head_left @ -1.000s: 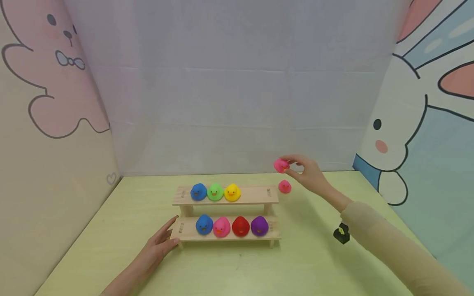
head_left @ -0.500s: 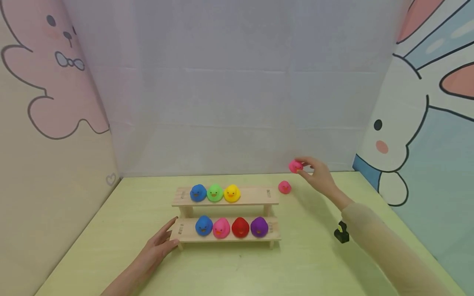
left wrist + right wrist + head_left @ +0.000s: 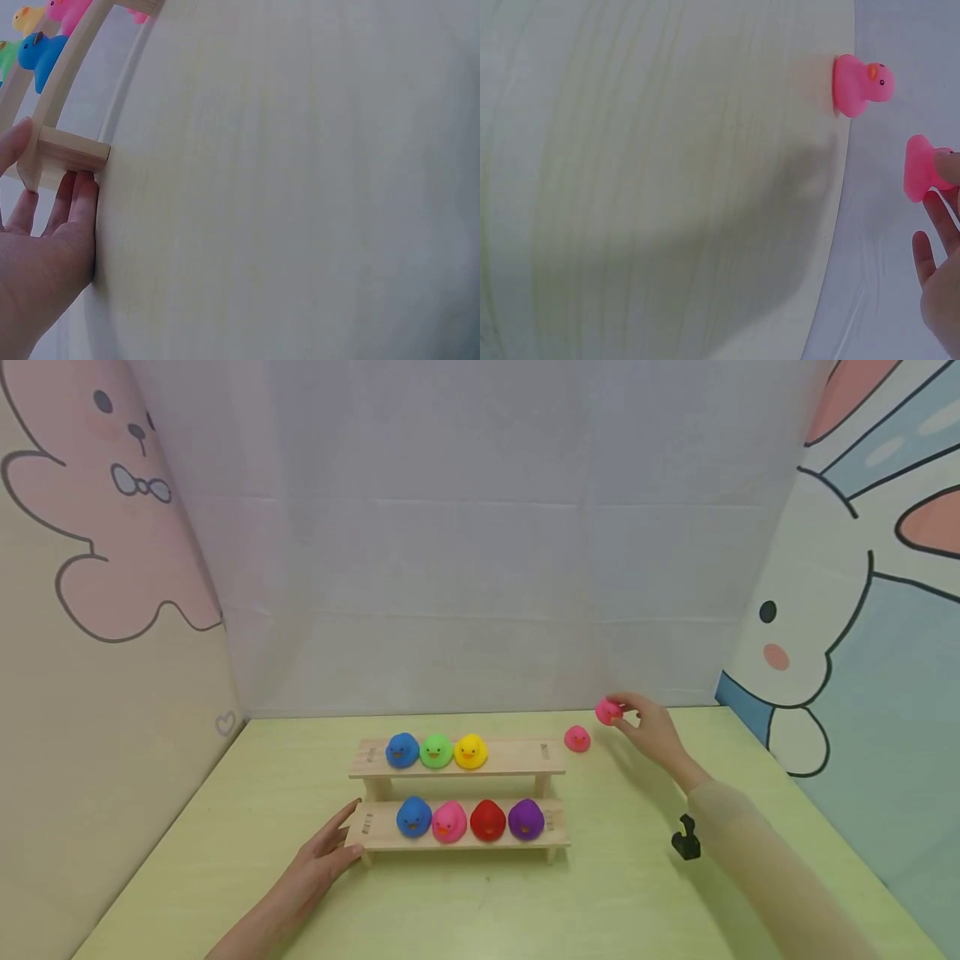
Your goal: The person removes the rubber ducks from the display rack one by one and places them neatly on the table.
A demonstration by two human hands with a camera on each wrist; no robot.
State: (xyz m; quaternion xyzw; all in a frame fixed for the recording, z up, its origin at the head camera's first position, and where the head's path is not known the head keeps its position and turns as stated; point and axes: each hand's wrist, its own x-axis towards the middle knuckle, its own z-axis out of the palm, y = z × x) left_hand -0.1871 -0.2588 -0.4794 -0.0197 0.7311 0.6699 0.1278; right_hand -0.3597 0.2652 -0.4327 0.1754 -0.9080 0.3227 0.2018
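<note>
My right hand (image 3: pixel 654 732) pinches a pink rubber duck (image 3: pixel 607 711) between thumb and fingers, raised over the far right part of the table. In the right wrist view the held duck (image 3: pixel 917 169) is partly covered by the thumb. Another pink duck (image 3: pixel 577 739) stands on the table just right of the two-tier wooden rack (image 3: pixel 517 760). My left hand (image 3: pixel 315 866) grips the left end of the rack's lower board (image 3: pixel 378 823). From the left wrist, the thumb shows against the board and fingertips (image 3: pixel 84 184) lie beneath it by the leg.
Blue (image 3: pixel 402 750), green (image 3: pixel 436 751) and yellow (image 3: pixel 471 752) ducks sit on the upper board. On the lower one are blue (image 3: pixel 413 817), pink (image 3: pixel 449 822), red (image 3: pixel 487 821) and purple (image 3: pixel 526 819) ducks. A small black object (image 3: pixel 686 839) shows beside the right sleeve.
The right hand has moved right with the pink duck, then lowered it somewhat toward the table. The left hand and the rack keep their places.
</note>
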